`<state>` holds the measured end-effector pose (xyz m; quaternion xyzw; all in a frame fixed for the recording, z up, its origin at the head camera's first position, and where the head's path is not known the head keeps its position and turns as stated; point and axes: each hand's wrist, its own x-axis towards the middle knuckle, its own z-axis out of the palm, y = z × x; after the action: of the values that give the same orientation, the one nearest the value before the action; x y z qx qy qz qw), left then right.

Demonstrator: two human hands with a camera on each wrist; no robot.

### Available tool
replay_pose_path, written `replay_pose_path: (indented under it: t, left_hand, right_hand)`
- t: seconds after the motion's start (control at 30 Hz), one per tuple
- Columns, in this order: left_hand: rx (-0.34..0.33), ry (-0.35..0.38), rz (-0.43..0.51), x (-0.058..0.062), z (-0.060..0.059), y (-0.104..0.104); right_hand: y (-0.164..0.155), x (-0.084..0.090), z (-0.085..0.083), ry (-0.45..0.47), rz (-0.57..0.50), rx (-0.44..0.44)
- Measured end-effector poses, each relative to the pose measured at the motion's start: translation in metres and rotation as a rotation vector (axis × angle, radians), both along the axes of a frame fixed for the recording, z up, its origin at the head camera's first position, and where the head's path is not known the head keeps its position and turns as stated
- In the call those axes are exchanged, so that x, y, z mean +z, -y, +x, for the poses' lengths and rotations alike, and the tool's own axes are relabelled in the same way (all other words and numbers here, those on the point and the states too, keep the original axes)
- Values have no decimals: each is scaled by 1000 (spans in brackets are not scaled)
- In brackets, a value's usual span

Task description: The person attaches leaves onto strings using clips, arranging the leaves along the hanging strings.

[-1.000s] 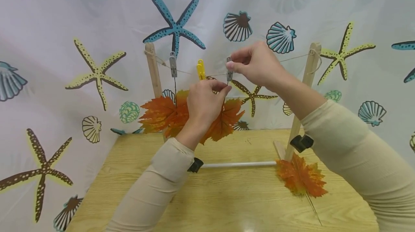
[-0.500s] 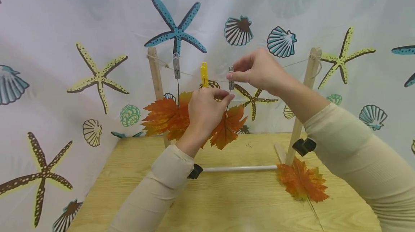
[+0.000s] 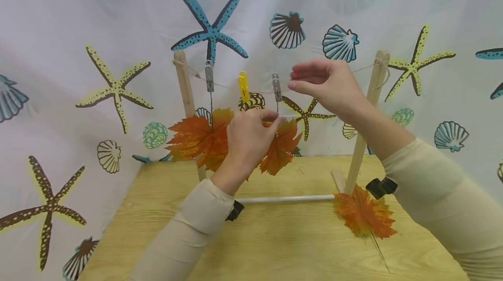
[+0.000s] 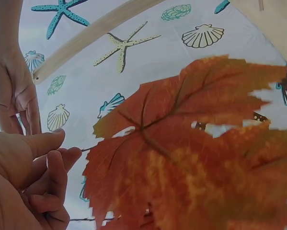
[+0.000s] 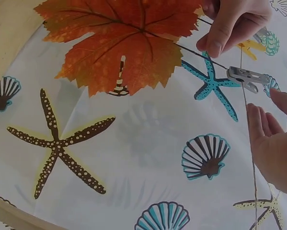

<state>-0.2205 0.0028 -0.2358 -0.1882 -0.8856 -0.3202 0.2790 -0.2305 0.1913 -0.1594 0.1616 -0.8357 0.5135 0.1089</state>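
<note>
One grey clothespin (image 3: 277, 87) just left of right hand (image 3: 328, 87), long axis nearly upright, mouth downward on stem (image 3: 277, 107) of orange maple leaf (image 3: 282, 146), string (image 5: 255, 201) crossing it. Right hand nearer the clothespin: fingers parted from thumb, holding nothing. Leaf right of left hand (image 3: 249, 137), below its fingertips; thumb close to stem, cannot tell whether pinching.
</note>
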Motion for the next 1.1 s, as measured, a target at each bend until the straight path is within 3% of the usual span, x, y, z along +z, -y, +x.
replay_pose_path:
  t: [0.27,0.63,0.8,0.93,1.1]
  left_hand:
    - [-65,17,-28,-9,5,-5]
    - [-354,132,-47,-31,4,-14]
    - [-418,192,-27,-40,3,-15]
    - [-466,268,33,-49,1,-13]
    - [-480,378,60,-60,2,-9]
  right_hand:
    - [-5,-19,2,-93,-63,118]
    - [-9,-35,8,-162,-178,222]
    - [-9,-47,9,-127,-159,259]
    - [-10,-62,11,-85,-118,237]
    - [-13,-79,14,-37,-62,200]
